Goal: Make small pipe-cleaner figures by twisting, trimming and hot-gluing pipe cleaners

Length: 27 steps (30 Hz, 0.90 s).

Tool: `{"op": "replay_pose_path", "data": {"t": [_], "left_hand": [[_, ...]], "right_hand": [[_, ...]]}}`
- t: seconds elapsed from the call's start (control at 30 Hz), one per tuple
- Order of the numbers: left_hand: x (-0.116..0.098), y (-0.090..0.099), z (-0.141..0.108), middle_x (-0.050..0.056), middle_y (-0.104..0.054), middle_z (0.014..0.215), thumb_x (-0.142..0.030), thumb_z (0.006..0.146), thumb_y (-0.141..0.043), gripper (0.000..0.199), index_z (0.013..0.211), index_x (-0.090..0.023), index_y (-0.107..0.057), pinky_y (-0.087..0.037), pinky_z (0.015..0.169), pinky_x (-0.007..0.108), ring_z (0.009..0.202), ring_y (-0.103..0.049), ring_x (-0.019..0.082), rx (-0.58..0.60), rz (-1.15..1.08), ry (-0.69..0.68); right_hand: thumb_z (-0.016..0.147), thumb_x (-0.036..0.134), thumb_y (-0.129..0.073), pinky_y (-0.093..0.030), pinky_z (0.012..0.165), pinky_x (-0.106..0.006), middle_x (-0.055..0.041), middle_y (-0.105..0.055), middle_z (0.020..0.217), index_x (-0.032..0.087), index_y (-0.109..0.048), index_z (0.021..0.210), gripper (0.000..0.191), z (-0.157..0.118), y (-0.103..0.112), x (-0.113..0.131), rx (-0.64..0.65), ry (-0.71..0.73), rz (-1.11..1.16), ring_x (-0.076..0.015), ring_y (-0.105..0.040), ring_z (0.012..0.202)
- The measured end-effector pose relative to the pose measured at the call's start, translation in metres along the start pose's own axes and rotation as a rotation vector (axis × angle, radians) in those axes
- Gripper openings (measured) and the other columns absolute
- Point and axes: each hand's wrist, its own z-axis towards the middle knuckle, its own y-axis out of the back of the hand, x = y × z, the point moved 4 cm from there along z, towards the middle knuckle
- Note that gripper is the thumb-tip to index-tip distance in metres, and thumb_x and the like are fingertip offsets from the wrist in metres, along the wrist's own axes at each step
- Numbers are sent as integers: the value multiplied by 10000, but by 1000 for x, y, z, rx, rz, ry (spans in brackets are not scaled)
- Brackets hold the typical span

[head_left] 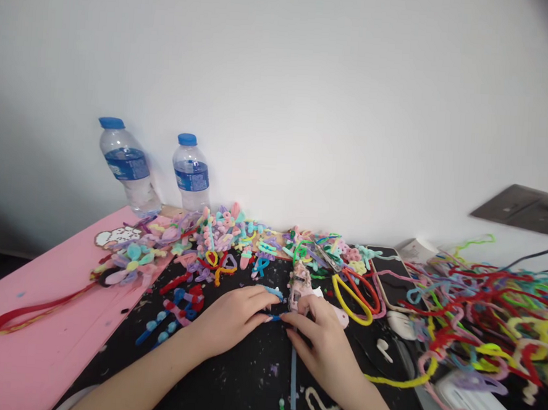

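Note:
Near the middle of the black work surface, my left hand (239,314) is pinched round a blue pipe-cleaner piece (274,318), with a light blue fuzzy end (274,293) by its index finger. My right hand (317,331) meets it from the right, its fingertips closed at the same blue piece. A decorated pink object (299,281) lies just beyond the right fingers and is partly hidden by them. Below the hands a thin blue-grey strip (293,379) lies flat, with a cream pipe cleaner (312,405) beside it. Blue and red twisted pieces (182,304) lie left of my left hand.
Two water bottles (192,175) stand against the wall at the back left. Finished fuzzy shapes (226,230) line the back edge. Scissors with yellow and red handles (352,299), an earbud (384,350) and tangled pipe cleaners (491,305) lie right. A pink board (27,363) covers the left.

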Motion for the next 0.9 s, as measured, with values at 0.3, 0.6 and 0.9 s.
{"op": "replay_pose_path", "data": {"t": [0.3, 0.6, 0.9], "left_hand": [[1, 4, 0, 25, -614, 1075, -186, 873, -490, 239, 1097, -235, -559, -424, 915, 292, 1014, -549, 169, -109, -51, -10], [16, 22, -2, 37, -620, 929, -172, 831, -535, 132, 721, -187, -607, -446, 809, 273, 883, -587, 163, -497, -168, 158], [22, 26, -3, 19, -583, 749, -235, 843, -495, 242, 609, -174, -507, -421, 606, 236, 702, -560, 146, -471, -136, 231]], "right_hand": [[815, 137, -528, -412, 688, -339, -57, -499, 886, 235, -625, 933, 182, -1, -6, -1, 10, -16, -10, -209, -492, 820], [813, 148, -529, -413, 692, -346, -58, -517, 876, 230, -627, 911, 161, -2, -4, -1, 8, -35, -6, -211, -501, 812], [805, 144, -538, -416, 695, -337, -54, -522, 868, 229, -620, 926, 169, -1, -2, -4, -15, -53, -5, -208, -507, 807]]}}
